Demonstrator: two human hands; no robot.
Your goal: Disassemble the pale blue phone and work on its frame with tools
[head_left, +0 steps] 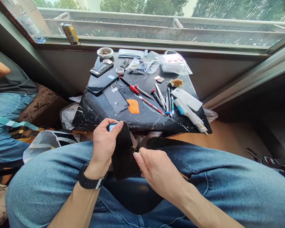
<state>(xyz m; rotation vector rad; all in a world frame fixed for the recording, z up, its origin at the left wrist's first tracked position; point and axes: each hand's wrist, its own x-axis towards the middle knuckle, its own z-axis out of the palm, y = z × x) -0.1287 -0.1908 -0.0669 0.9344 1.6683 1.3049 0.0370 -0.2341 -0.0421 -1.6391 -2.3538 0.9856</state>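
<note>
Over my lap, my left hand (104,141) grips a dark phone screen panel (124,155) by its upper left edge, thumb on top. A small blue-and-white label shows beside that thumb. At the panel's right edge, my right hand (156,163) is closed, with thumb and fingers pressed together. Whatever it pinches there is hidden. Beyond the hands, on the black marbled table (92,110), lie a phone back cover (116,98), another dark phone (102,81) and an opened phone body (101,67). An orange flat pick (133,106) lies near the table's front edge.
Tweezers (160,95), several screwdrivers and a red-and-black pen-like tool (129,85) lie mid-table. To the right are a white handheld power tool (190,114) and a white box (187,98). Plastic bags (173,63) and an ashtray (104,53) stand at the back. Another person sits left.
</note>
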